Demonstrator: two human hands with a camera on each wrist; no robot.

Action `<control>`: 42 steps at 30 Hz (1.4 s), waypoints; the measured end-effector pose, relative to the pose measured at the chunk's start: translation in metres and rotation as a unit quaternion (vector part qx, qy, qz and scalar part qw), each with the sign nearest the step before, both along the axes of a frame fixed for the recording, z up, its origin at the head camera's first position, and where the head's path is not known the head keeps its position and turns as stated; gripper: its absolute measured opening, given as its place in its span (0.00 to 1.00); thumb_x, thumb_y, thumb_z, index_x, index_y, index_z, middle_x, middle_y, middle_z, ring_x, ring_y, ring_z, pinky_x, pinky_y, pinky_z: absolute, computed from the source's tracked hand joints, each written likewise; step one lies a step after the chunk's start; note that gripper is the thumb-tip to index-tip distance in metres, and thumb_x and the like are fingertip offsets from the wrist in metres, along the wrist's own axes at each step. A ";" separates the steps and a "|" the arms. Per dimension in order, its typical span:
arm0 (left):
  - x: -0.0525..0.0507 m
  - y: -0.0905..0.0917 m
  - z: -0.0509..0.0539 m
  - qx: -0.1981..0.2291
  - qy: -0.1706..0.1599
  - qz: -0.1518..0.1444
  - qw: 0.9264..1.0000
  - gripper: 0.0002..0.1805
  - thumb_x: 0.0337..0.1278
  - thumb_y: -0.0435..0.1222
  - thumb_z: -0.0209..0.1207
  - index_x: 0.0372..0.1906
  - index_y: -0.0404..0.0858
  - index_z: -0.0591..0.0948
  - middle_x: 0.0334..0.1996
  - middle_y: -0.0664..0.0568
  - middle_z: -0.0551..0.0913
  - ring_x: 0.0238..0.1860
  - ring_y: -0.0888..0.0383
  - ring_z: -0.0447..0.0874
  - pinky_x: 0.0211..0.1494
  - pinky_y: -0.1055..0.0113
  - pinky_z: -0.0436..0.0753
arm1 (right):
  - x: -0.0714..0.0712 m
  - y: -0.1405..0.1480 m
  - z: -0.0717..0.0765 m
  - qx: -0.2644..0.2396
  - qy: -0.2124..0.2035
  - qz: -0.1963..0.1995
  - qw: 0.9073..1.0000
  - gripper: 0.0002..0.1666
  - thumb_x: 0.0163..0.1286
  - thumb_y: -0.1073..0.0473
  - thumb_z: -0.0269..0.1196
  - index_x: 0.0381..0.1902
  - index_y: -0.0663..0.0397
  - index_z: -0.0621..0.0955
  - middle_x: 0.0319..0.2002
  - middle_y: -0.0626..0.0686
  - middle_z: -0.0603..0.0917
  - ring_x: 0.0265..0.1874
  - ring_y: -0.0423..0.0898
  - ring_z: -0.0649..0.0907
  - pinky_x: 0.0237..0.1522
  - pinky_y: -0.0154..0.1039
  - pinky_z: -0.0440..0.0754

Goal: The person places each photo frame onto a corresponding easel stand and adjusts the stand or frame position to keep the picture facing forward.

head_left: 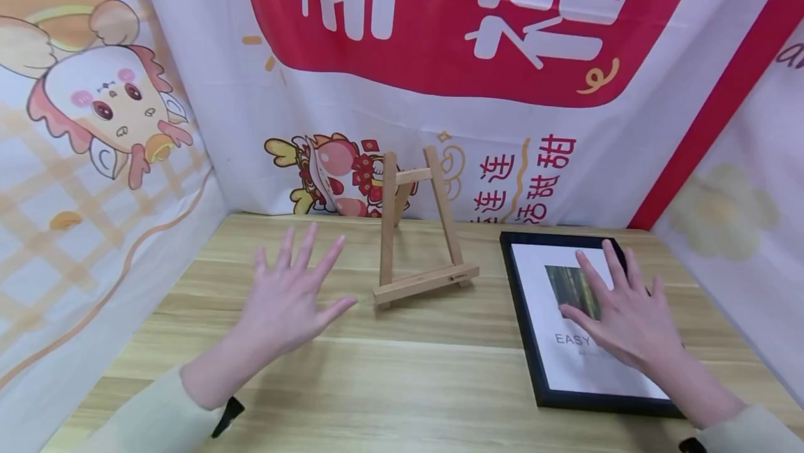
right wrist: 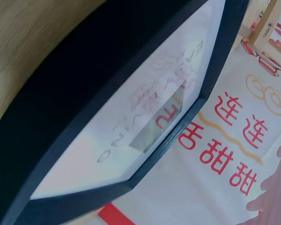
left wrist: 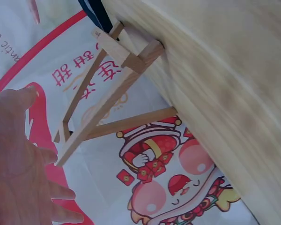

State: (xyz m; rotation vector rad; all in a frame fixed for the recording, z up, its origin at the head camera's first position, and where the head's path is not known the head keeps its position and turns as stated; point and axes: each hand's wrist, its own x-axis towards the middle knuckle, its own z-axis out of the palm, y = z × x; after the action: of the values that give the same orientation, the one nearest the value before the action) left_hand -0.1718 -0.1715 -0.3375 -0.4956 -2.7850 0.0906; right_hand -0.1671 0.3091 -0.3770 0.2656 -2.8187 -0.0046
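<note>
— Red reflection [right wrist: 166, 116] in the picture frame [head_left: 568, 364]?
— Only the right wrist view shows it.
— And the hands?
— Fingers spread wide: left hand [head_left: 287, 299] near the easel [head_left: 426, 284], right hand [head_left: 631, 317] over the frame, on the table [head_left: 408, 383].

Before you spreads a pale yellow-brown wood-grain tabletop [head_left: 402, 383]. Near its back edge, around the middle, you have a small light-wood tabletop easel [head_left: 427, 284] standing upright. To your right, apart from it, a black rectangular picture frame with a white sheet [head_left: 559, 369] lies flat.
</note>
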 end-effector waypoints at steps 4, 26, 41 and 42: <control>-0.006 0.008 0.005 -0.002 0.000 -0.010 1.000 0.49 0.56 0.73 0.40 0.78 0.57 0.45 0.76 0.40 0.38 0.73 0.33 0.35 0.63 0.25 0.40 | -0.001 0.008 0.001 0.000 0.004 -0.002 1.000 0.56 0.62 0.26 0.54 0.79 0.41 0.46 0.76 0.64 0.39 0.71 0.70 0.40 0.56 0.82 0.46; -0.029 0.112 0.012 -0.021 -0.033 -0.075 0.996 0.48 0.55 0.75 0.26 0.78 0.59 0.39 0.76 0.45 0.34 0.74 0.36 0.34 0.66 0.30 0.36 | 0.001 0.055 0.001 0.040 0.000 -0.022 0.999 0.61 0.60 0.25 0.55 0.79 0.44 0.43 0.75 0.67 0.38 0.70 0.71 0.46 0.53 0.82 0.50; -0.037 0.183 -0.023 -0.041 -0.058 -0.113 0.991 0.50 0.54 0.77 0.29 0.78 0.57 0.40 0.77 0.44 0.36 0.74 0.36 0.36 0.65 0.28 0.39 | 0.000 0.092 -0.017 0.009 -0.018 -0.022 1.000 0.57 0.64 0.29 0.56 0.79 0.42 0.41 0.75 0.66 0.37 0.70 0.72 0.47 0.49 0.82 0.54; -0.037 0.187 -0.027 -0.044 -0.058 -0.116 0.991 0.51 0.54 0.76 0.28 0.78 0.57 0.40 0.76 0.44 0.36 0.74 0.36 0.36 0.65 0.29 0.39 | 0.000 0.095 -0.019 0.008 -0.021 -0.024 0.999 0.57 0.64 0.29 0.56 0.79 0.42 0.42 0.75 0.67 0.38 0.70 0.72 0.47 0.49 0.82 0.54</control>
State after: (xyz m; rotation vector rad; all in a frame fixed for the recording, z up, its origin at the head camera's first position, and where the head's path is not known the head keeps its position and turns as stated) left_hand -0.2089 0.0160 -0.3645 -0.8689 -2.8205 0.1382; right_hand -0.1670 0.4036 -0.3959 0.2026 -2.8672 -0.0316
